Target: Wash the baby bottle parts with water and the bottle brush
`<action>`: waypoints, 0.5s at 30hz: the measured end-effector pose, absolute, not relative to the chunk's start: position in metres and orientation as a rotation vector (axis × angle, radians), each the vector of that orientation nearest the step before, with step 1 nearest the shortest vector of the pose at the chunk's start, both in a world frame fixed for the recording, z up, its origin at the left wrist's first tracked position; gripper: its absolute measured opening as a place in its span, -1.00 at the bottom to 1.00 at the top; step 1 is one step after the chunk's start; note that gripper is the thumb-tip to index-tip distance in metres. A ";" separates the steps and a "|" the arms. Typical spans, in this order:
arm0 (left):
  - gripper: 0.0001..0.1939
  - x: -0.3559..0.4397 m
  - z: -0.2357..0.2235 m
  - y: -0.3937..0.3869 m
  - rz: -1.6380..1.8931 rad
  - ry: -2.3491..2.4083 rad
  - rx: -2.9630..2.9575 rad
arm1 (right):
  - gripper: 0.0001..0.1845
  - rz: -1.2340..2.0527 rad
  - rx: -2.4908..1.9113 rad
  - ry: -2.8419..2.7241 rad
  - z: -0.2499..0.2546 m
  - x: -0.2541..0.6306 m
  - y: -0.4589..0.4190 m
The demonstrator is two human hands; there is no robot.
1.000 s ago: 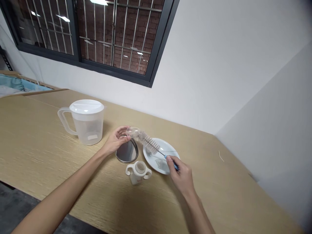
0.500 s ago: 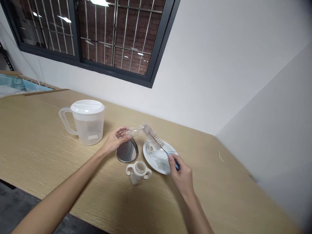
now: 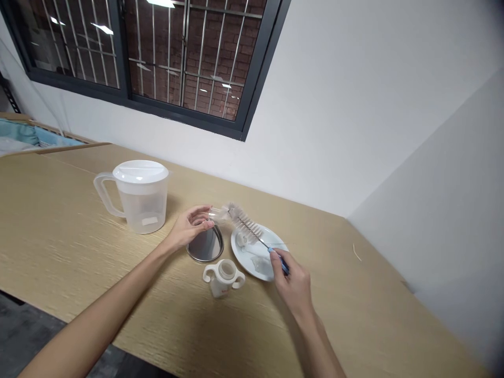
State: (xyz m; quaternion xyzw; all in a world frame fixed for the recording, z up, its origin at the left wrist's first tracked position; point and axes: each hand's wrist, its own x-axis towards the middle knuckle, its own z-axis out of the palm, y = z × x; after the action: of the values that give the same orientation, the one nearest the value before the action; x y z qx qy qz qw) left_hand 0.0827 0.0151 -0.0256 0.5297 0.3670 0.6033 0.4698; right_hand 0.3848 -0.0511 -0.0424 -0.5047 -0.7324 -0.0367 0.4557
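Bristles (image 3: 242,221), pale and fine, stand in close rows around the thin metal stem of a brush (image 3: 252,230) with a smooth blue handle (image 3: 285,268). Glossy white ceramic-looking ware forms the round plate (image 3: 271,236), on which lie a small whitish fitting (image 3: 241,241) and a clear piece (image 3: 260,264). Just left of the plate sits a shiny metal dish (image 3: 205,249); near its front-left edge stands a squat bottle (image 3: 224,275) with two curved, matte handles. Well left of the plate is a frosted plastic pitcher (image 3: 144,210) with a white lid, on the same wood-grained table (image 3: 374,294).

Above the plate's far-left edge, the left hand (image 3: 192,226) pinches a clear, thin-walled cup (image 3: 215,213) between thumb and fingers. Bristles overlap the cup's right end; whether they enter it cannot be told. At the plate's right edge, the right hand (image 3: 291,281) has its fingers wrapped around the blue handle, the bristled head slanting over the plate, clear of those fingers.
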 end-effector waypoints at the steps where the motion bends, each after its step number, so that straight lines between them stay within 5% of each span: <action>1: -0.31 0.083 -0.025 0.015 1.487 0.901 1.292 | -0.69 -0.106 -1.260 -1.790 -0.043 0.385 -0.051; 15: -0.28 0.086 -0.027 0.013 1.629 0.895 1.336 | -0.69 -0.114 -1.286 -1.830 -0.043 0.385 -0.052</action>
State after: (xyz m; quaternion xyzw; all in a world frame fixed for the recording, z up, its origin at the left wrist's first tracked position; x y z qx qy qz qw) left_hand 0.0863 0.0130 -0.0272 0.5314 0.3559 0.6481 0.4134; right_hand 0.3855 -0.0519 -0.0433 -0.5169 -0.7355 -0.0459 0.4357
